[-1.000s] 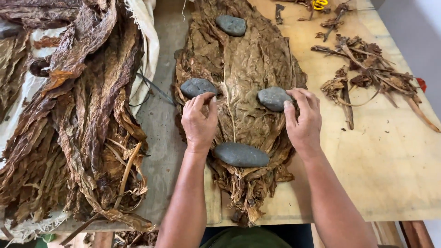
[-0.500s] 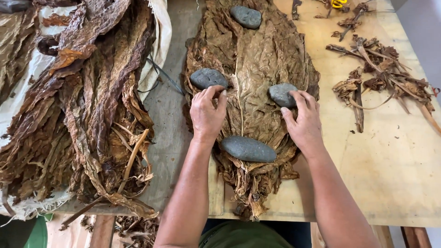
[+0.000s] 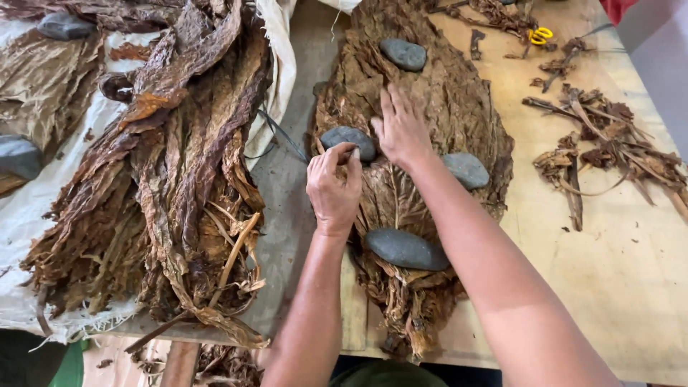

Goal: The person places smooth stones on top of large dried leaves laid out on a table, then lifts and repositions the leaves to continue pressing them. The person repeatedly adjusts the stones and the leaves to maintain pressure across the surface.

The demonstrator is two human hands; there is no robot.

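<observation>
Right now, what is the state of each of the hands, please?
Left hand: fingers curled, pinching the leaf edge beside a grey stone.
Right hand: open, flat on the spread leaf stack, holding nothing.

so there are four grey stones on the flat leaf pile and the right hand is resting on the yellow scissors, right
Not quite. The four grey stones are on the flat leaf pile, but the right hand rests on the leaves there, as the head view shows. The yellow scissors lie untouched near the table's far edge.

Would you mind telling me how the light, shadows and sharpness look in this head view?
Head view: soft, even light, no glare; the stones cast only faint shadows on the flattened leaves. The left hand and right hand look slightly soft, the leaf pile crisp. The table edge bows a little near the frame's corners.
</observation>
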